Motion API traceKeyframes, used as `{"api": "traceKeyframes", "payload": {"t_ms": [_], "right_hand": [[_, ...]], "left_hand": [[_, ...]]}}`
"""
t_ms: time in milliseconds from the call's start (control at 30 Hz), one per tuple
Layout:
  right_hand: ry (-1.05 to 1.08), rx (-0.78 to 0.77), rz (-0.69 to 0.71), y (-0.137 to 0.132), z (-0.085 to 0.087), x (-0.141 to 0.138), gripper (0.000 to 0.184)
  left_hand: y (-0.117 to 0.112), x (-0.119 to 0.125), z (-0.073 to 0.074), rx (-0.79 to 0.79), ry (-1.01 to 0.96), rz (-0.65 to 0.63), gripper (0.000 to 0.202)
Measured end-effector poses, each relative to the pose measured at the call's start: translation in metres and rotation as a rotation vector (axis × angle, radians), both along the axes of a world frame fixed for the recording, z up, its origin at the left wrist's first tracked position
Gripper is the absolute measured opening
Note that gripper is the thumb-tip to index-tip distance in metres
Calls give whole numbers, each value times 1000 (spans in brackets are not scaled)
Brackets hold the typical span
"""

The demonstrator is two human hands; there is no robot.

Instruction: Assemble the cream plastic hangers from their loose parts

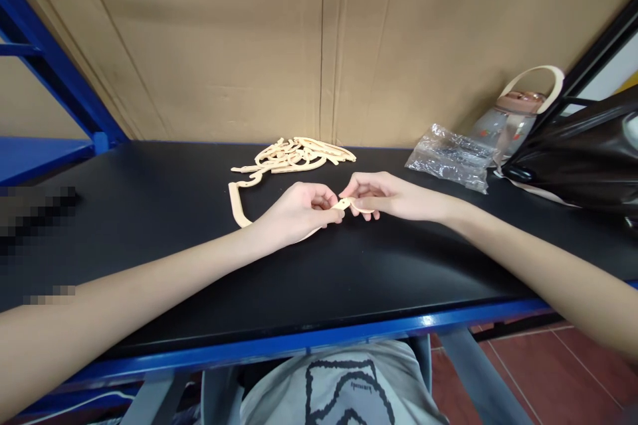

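My left hand (pixel 306 214) pinches one end of a beige plastic folding clothes hanger (pixel 238 204) between thumb and fingers. From there the hanger runs back under the hand to a bent corner and a curved hook end on the black table. My right hand (pixel 379 196) is closed on a thin curved beige piece (pixel 363 210), which meets the end in my left hand. A small hole shows at that joint; whether the two are fastened I cannot tell. Just beyond my hands lies a pile of similar beige hanger parts (pixel 299 156).
Behind the black table (pixel 349 272) stands a cardboard wall (pixel 239 46). A crumpled clear plastic bag (pixel 448 158), a clear bottle with a loop handle (pixel 518 116) and a shiny black bag (pixel 588 153) are at the right. A blue metal frame (pixel 54 66) rises on the left.
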State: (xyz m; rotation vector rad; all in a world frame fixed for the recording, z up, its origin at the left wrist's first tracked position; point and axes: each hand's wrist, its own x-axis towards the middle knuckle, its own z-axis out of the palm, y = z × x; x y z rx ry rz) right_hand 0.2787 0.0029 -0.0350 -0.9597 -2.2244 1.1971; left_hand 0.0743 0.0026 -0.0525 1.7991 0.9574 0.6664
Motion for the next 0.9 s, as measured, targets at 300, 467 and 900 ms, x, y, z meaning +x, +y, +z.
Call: {"api": "traceKeyframes", "payload": {"t_ms": [300,467,900], "right_hand": [[75,-258,-41,10,-3,9,24],[137,-361,-3,13,-7,11,19],[-77,-72,31,2,4,3,21]], "left_hand": [[0,-1,1,-21,5,30,13],[1,0,-1,-50,-26,-12,14],[0,0,-4,-78,-15,-67,13]]}}
